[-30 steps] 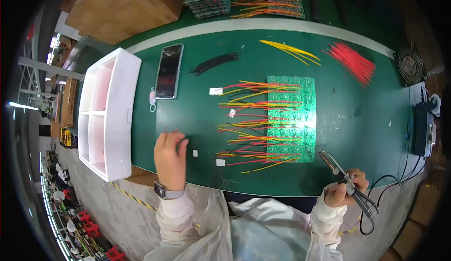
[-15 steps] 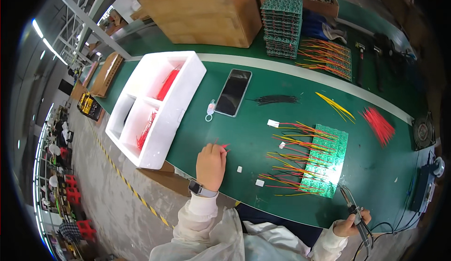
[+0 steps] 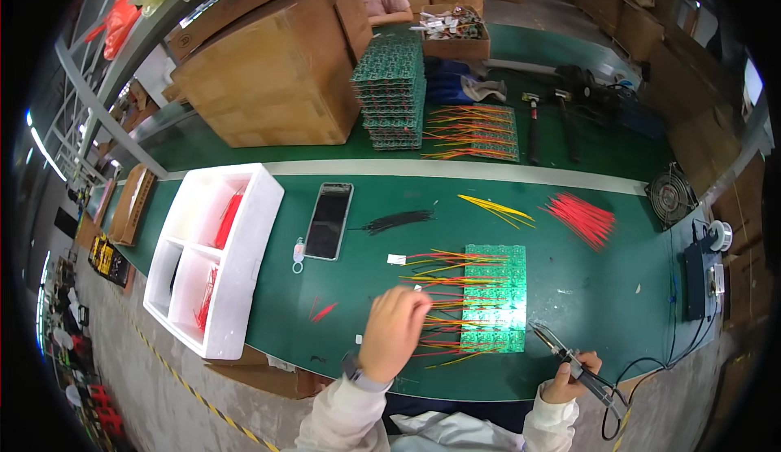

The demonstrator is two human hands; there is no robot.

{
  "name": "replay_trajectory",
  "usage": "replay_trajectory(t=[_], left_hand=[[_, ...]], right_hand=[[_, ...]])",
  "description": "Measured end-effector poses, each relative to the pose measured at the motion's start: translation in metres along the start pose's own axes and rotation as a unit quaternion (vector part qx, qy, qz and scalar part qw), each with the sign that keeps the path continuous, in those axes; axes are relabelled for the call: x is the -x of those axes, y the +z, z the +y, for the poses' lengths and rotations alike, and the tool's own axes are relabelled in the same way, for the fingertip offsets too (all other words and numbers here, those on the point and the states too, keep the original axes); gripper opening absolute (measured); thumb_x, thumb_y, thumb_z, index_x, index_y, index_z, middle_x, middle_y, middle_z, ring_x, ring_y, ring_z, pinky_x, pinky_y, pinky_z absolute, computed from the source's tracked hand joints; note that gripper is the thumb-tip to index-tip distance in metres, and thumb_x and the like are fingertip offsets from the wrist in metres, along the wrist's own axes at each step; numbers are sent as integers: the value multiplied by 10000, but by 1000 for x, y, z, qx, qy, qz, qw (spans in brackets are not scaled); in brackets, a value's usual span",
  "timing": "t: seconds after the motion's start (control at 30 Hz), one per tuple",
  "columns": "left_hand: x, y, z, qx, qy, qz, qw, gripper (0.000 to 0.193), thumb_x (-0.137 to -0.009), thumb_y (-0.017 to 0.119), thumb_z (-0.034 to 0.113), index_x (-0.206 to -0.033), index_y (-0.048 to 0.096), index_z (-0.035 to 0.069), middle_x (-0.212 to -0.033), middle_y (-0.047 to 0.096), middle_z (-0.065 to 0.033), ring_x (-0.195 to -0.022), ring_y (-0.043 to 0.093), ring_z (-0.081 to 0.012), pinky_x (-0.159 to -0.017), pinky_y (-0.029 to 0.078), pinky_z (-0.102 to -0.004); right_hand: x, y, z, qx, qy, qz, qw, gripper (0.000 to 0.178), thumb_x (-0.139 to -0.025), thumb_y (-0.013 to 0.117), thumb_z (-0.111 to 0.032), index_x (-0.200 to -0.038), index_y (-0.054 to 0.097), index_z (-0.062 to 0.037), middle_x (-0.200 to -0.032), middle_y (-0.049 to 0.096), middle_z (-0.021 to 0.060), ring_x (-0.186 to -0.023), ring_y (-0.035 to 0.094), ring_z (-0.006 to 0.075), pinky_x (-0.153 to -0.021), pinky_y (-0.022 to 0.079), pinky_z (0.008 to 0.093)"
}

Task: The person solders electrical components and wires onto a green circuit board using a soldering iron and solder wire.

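Observation:
My right hand (image 3: 572, 377) grips a soldering iron (image 3: 561, 345), its tip pointing up and left near the lower right corner of a green circuit board panel (image 3: 506, 293). Rows of red, yellow and black wires (image 3: 443, 279) stick out from the panel's left side. Over the left ends of those wires is my left hand (image 3: 394, 330), thumb and fingers pinched together; what they hold, if anything, is too small to make out. On the mat left of this hand lie a few short red pieces (image 3: 324, 312). Small white pieces (image 3: 396, 260) lie beside the wires.
Behind the panel are black wires (image 3: 397, 222), yellow wires (image 3: 496, 209), red wires (image 3: 582, 219) and a phone (image 3: 329, 220). A white foam box (image 3: 259, 240) stands left; a soldering station (image 3: 700, 277) and fan (image 3: 671, 196) stand right. Stacked boards (image 3: 390, 94) are at the back.
My left hand has moved right from the red pieces to the panel's wires, leaving some pieces on the mat. My right hand still holds the soldering iron. The view has shifted.

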State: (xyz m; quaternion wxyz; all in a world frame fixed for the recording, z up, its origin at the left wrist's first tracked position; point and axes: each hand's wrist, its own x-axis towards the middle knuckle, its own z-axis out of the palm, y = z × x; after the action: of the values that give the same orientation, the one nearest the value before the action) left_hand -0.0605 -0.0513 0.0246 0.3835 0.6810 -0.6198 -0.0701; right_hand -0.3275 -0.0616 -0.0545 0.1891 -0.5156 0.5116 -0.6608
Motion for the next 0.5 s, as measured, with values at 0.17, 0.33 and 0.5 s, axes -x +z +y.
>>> replay_trajectory(t=[0.17,0.33,0.5], left_hand=[[-73,41,23,13,166,-44,985,78,-825,554,64,-880,502,48,-868,562,-81,-796,539,-264,-743,393,-341],[-136,108,8,14,233,-109,966,79,-844,528,102,-861,480,43,-804,585,-113,-770,567,-310,-694,434,-393],[-152,139,-1,49,168,-253,952,106,-876,488,138,-886,472,34,-763,611,-156,-731,591,-360,-624,462,-426]], right_hand=[[4,-4,1,0,41,6,999,492,-755,676,-445,-855,408,-44,-747,398,31,-626,396,115,-571,337,241],[7,-4,3,-13,64,26,998,498,-747,691,-436,-863,408,-43,-748,409,18,-601,406,95,-557,361,223],[7,-4,5,-10,55,36,998,489,-734,711,-404,-895,416,-49,-721,409,5,-587,401,80,-520,345,213]])
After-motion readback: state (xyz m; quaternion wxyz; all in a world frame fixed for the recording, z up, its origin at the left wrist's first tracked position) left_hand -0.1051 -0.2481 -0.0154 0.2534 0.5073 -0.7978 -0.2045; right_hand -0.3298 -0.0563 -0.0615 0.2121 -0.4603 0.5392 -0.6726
